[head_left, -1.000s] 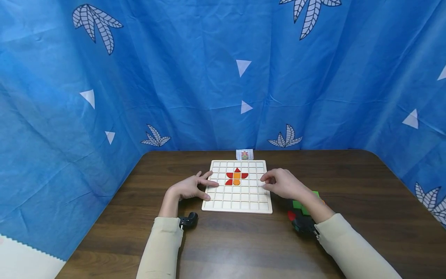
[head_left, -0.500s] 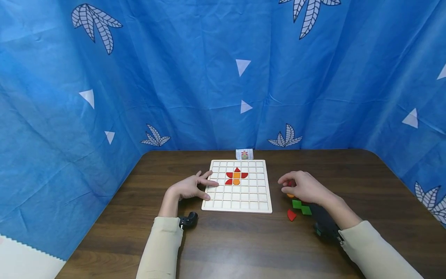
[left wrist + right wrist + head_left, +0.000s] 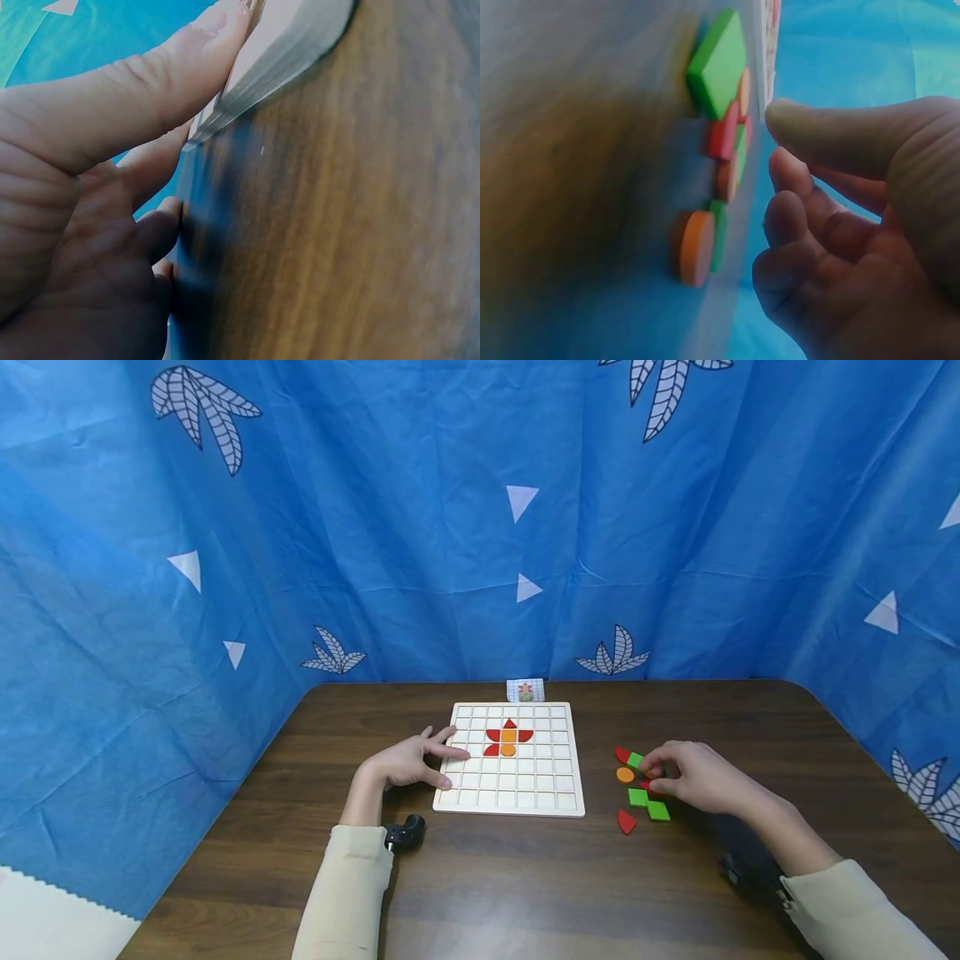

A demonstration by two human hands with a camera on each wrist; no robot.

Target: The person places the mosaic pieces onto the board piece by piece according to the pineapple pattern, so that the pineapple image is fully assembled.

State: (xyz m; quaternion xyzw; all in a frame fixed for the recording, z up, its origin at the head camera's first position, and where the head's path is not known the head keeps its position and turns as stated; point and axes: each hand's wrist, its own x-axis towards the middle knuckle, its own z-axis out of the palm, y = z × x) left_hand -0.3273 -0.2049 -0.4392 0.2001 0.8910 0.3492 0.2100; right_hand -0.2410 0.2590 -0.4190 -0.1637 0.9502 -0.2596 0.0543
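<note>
A white gridded board (image 3: pixel 525 793) lies mid-table. On it, red pieces with curved edges and a red triangle (image 3: pixel 510 724) surround an orange square (image 3: pixel 508 737) and an orange disc (image 3: pixel 507 750). My left hand (image 3: pixel 405 762) rests spread at the board's left edge, its thumb (image 3: pixel 172 82) on the rim in the left wrist view. Right of the board, my right hand (image 3: pixel 701 774) hovers over loose pieces with fingers bent and thumb apart; no piece shows between them. Beneath it lie a green block (image 3: pixel 724 67) and an orange disc (image 3: pixel 697 247) in the right wrist view.
A small printed card (image 3: pixel 525 691) sits behind the board. Beside my right hand lie a loose orange disc (image 3: pixel 626 775), a green square (image 3: pixel 658 812) and a red piece (image 3: pixel 626 822) on the dark wooden table (image 3: pixel 510 885). Behind hangs a blue curtain (image 3: pixel 420 527).
My right hand has moved rightward from the board's right edge to the loose pieces, uncovering several of them. The left hand and the pieces on the board stay put.
</note>
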